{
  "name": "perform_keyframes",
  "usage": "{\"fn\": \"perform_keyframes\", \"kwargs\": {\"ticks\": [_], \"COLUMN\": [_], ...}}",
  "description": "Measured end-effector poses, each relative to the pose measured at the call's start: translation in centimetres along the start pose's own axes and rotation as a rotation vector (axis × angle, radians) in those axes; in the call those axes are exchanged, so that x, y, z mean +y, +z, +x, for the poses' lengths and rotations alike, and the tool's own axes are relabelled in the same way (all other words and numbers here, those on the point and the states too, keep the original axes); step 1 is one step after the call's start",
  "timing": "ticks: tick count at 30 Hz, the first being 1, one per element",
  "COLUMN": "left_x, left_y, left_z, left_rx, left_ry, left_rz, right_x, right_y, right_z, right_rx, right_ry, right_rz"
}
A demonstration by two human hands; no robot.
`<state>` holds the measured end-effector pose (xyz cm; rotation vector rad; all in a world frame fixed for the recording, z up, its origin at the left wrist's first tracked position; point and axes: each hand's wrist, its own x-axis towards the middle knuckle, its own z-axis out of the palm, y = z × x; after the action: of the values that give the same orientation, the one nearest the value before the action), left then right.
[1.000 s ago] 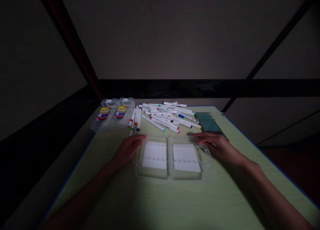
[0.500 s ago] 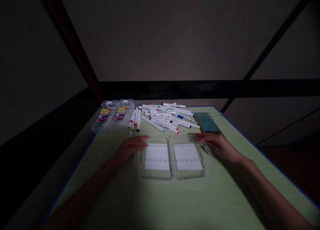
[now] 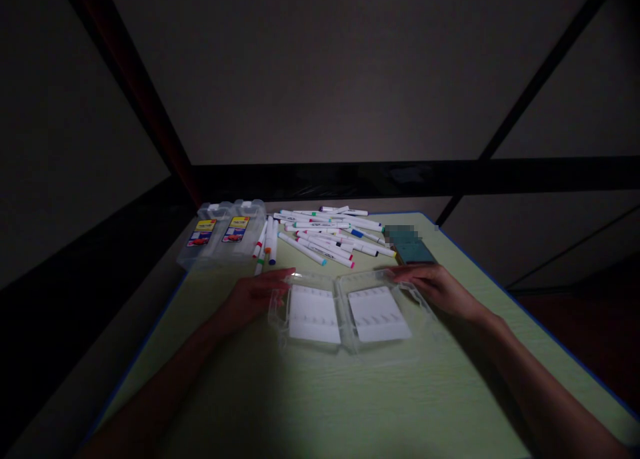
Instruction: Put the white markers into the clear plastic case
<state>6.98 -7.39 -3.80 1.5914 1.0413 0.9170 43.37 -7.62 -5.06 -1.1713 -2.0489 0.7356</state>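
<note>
left hand (image 3: 254, 294) and right hand (image 3: 443, 291): grasping outer sides of open clear case (image 3: 345, 327) | case: over bench (image 3: 350, 409), nearer than markers (image 3: 303, 248) | change: halves shifted slightly, so placement seems unsettled

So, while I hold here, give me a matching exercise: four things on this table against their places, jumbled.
1. open clear case
2. white-barrelled markers
3. yellow-labelled plastic case
4. phone

A. far left of the table
B. just beyond the right hand
C. between left hand and right hand
D. loose heap, far middle

Pairs: 1-C, 2-D, 3-A, 4-B
</note>
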Motion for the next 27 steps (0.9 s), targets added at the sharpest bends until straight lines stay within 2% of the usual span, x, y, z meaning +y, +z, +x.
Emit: {"fn": "perform_keyframes", "kwargs": {"ticks": [6, 11, 20, 27], "left_x": [1.9, 1.0, -0.1, -0.6], "left_y": [0.6, 0.4, 0.0, -0.1], "left_z": [-0.6, -0.5, 0.2, 0.3], "left_rx": [0.248, 0.370, 0.494, 0.477], "left_ry": [-0.035, -0.003, -0.112, -0.118], "left_rz": [0.055, -0.027, -0.155, -0.170], "right_x": [-1.3, -1.5, -2.6, -2.6], "right_y": [0.5, 1.1, 1.3, 1.1], "right_z": [0.0, 0.2, 0.5, 0.4], "right_rx": [0.015, 0.027, -0.066, -0.122], "right_ry": [0.064, 0.086, 0.165, 0.167], "right_rz": [0.134, 0.220, 0.412, 0.444]}}
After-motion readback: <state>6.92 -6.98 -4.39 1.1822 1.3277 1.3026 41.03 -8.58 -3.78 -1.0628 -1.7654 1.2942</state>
